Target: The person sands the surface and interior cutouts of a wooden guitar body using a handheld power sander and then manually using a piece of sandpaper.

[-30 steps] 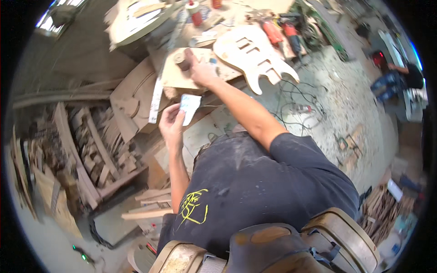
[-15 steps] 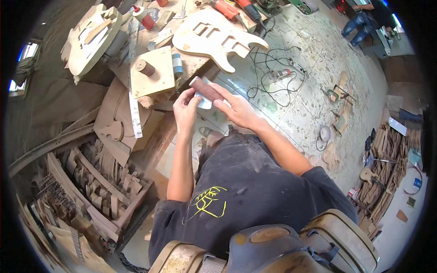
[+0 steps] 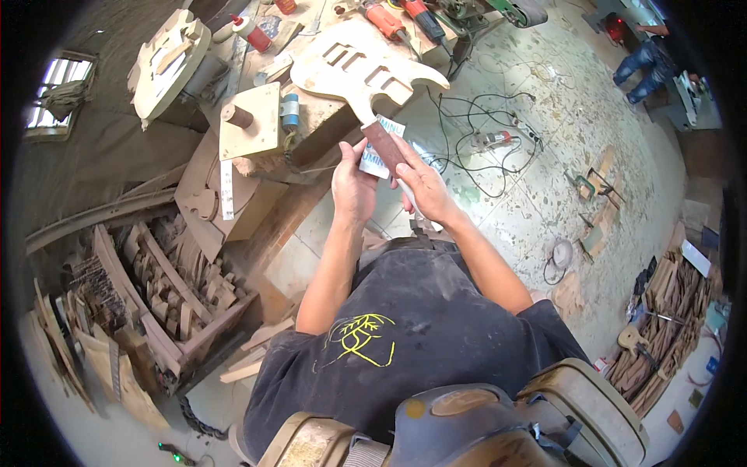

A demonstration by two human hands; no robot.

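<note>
My left hand [image 3: 354,185] holds a small sheet of sandpaper [image 3: 375,152], white-backed with print, in front of my chest. My right hand [image 3: 420,183] holds a brown cylindrical sanding block [image 3: 384,148] and lays it against the sheet. Both hands meet just below the lower horn of an unfinished wooden guitar body [image 3: 359,71] that lies on the workbench [image 3: 311,128]. My black shirt [image 3: 405,327] fills the lower middle of the view.
A square wooden jig with a dowel [image 3: 250,121] and a blue roll [image 3: 289,110] sit on the bench. Another guitar-shaped template [image 3: 167,66] lies at the far left. Red power tools [image 3: 401,19], cables [image 3: 482,148], a crate of wood offcuts [image 3: 163,288] and another person [image 3: 646,54] surround me.
My right hand left the bench and came to the left hand, bringing the brown block against the sheet. The camera view shifted, so the bench now sits higher and further left.
</note>
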